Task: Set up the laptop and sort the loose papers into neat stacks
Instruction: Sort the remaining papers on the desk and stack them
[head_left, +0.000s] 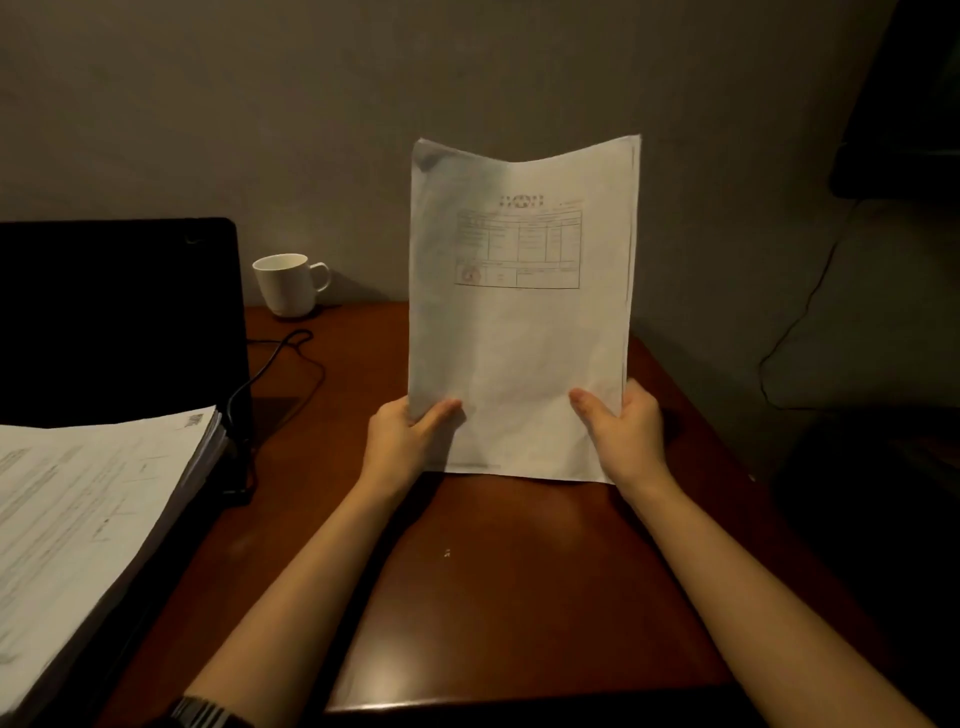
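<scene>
1. Held sheaf of papers (522, 312): upright above the tabletop (519, 571), printed face toward the camera, a ruled table with a reddish stamp in its upper half; the top edge sags at the middle. The print is too blurred to read.
2. Left hand (405, 441): its grip pinches the sheaf at the lower left corner, thumb on the front face, fingers behind the paper.
3. Right hand (623, 431): its grip pinches the lower right corner likewise, thumb in front, fingers out of sight behind.
4. Laptop (119, 322): at the left, lid raised, screen dark.
5. Thick stack of papers (88, 519): lies in front of the dark screen, apparently over the laptop's base, though the base itself is hidden; its edges are roughly squared.
6. Black cable (280, 364): runs in a loop across the tabletop just right of the laptop.
7. White mug (288, 283): upright at the far edge of the tabletop, near the wall (467, 78), handle to the right, well apart from the held sheaf.
8. Dark band (202, 712): on the left forearm at the lower edge of the view.
</scene>
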